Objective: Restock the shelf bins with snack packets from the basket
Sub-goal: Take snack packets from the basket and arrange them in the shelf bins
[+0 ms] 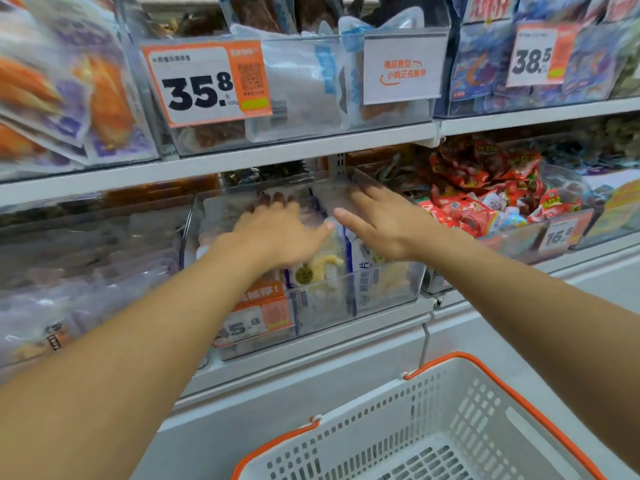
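A clear plastic shelf bin (398, 289) on the middle shelf holds several upright white-and-blue snack packets (332, 268) with yellowish contents. My left hand (277, 233) reaches into the bin over the packets, fingers extended toward the back, thumb near a packet top. My right hand (384, 223) lies flat with straight fingers over the packets on the bin's right side. Neither hand grips anything. The white basket (433, 420) with orange handles sits at the bottom right; the visible part of its inside holds nothing.
A price tag reading 35.8 (256, 317) hangs on the bin front. To the right stands a bin of red snack packets (485, 195). The upper shelf carries clear bins with white packets (304, 88) and price tags. More bagged goods fill the left side.
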Demonstrator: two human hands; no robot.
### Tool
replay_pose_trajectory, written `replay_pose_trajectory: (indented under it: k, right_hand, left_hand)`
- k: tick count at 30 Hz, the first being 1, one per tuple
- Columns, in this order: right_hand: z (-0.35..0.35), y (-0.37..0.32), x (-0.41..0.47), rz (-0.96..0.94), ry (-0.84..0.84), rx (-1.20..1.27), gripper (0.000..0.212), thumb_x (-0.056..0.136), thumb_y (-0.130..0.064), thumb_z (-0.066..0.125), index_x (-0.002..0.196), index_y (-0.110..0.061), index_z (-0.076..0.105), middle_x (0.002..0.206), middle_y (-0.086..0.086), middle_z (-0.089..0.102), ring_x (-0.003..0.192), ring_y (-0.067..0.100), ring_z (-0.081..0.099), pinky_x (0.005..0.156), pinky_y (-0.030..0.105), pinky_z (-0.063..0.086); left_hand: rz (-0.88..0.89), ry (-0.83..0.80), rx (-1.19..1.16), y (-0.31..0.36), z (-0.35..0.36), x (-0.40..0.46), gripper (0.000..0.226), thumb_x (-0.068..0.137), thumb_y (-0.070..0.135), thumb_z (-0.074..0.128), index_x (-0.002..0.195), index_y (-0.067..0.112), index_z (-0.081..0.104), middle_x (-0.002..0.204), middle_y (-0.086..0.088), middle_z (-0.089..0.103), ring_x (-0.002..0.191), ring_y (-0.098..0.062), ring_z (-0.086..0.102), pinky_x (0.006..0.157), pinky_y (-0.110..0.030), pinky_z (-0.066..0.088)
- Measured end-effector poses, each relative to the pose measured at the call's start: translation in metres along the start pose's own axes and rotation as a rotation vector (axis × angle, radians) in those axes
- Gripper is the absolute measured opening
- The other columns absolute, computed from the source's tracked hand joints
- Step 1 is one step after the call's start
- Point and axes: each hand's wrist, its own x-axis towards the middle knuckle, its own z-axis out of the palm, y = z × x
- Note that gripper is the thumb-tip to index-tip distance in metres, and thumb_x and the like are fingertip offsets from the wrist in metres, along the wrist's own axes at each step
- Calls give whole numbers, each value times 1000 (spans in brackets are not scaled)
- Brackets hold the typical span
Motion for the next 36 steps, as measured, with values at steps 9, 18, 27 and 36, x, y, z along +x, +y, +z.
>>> replay_pose_trajectory:
  k: [9,18,27,36]
  right_hand:
    - [-10,-14,25,43,-352,60,62,106,-51,23,154,-12,31,163,8,23,150,25,19,119,34,18]
    - [31,-7,97,-62,-164,8,54,102,-47,31,153,-30,28,162,4,22,148,28,22,120,46,22]
    - [25,7,134,-2,-178,-135,50,107,-46,23,150,-24,37,161,6,30,145,28,31,119,40,22]
    - [38,4,140,18,-228,-62,53,107,-50,18,157,-30,21,165,-6,15,153,20,11,121,40,6]
  left_hand:
    - [166,-237,-90,11,8,17,56,107,39,16,156,12,20,163,-10,17,149,-25,19,120,-39,18]
    - [70,-132,-175,8,10,86,50,106,30,28,153,14,29,158,-14,28,143,-30,30,116,-39,25]
    - [105,-398,-217,-4,19,91,51,109,30,19,156,11,14,164,-9,10,151,-23,9,118,-33,10]
    - [-20,-134,-76,-52,19,113,65,104,48,20,158,17,2,166,-3,-1,152,-24,4,122,-46,10]
